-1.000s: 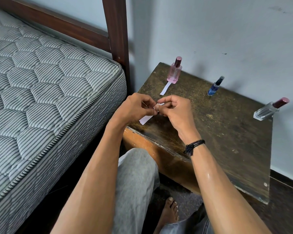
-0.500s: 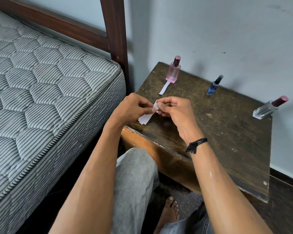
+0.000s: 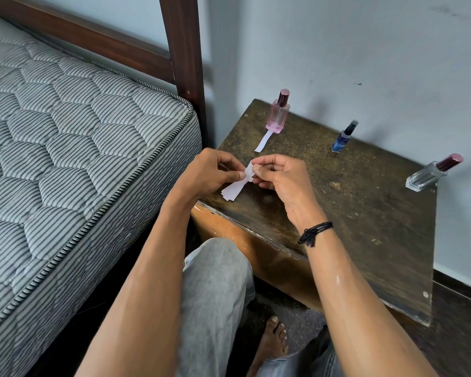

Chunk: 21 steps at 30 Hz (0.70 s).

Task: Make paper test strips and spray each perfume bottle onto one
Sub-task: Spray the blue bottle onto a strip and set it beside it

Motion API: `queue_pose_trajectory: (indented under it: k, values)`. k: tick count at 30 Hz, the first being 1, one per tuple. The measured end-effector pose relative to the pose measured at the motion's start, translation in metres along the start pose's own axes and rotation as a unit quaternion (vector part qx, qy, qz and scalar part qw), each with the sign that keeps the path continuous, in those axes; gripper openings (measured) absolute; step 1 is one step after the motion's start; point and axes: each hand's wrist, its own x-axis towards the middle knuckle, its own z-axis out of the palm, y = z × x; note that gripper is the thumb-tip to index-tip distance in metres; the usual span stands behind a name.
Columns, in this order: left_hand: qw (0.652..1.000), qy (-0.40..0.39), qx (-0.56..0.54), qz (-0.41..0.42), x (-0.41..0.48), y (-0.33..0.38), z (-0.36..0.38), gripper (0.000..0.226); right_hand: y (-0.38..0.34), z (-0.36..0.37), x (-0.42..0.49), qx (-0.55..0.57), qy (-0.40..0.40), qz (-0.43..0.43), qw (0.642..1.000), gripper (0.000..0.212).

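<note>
A small white piece of paper (image 3: 235,187) is held over the near left corner of the dark wooden table (image 3: 337,213). My left hand (image 3: 212,175) and my right hand (image 3: 280,178) both pinch its upper end between thumb and fingers, close together. A finished white paper strip (image 3: 263,141) lies on the table in front of the pink perfume bottle (image 3: 278,114). A small blue spray bottle (image 3: 343,137) stands at the back middle. At the back right corner stands a clear bottle with a dark red cap (image 3: 430,174).
A striped quilted mattress (image 3: 65,159) on a dark wooden bed frame (image 3: 182,63) lies close to the left of the table. A pale wall (image 3: 365,50) backs the table. My grey-trousered knee (image 3: 215,281) and a bare foot (image 3: 272,341) are below the table's front edge.
Both hands have kept pinching the paper and worked it slightly; its lower part now fans out wider below my fingers. The bottles and the finished strip have not moved.
</note>
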Motion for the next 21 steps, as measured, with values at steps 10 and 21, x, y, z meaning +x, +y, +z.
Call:
queue_pose_trajectory:
  k: [10,21]
  values:
    - [0.999,-0.031,0.034,-0.009,0.003,-0.012,-0.005,0.007,-0.006,-0.013,0.002,-0.015,0.047,-0.031,0.998,0.014]
    - [0.998,-0.043,0.052,-0.011,0.002,-0.012,-0.011,0.007,-0.020,-0.059,-0.014,-0.116,0.199,-0.234,0.945,0.021]
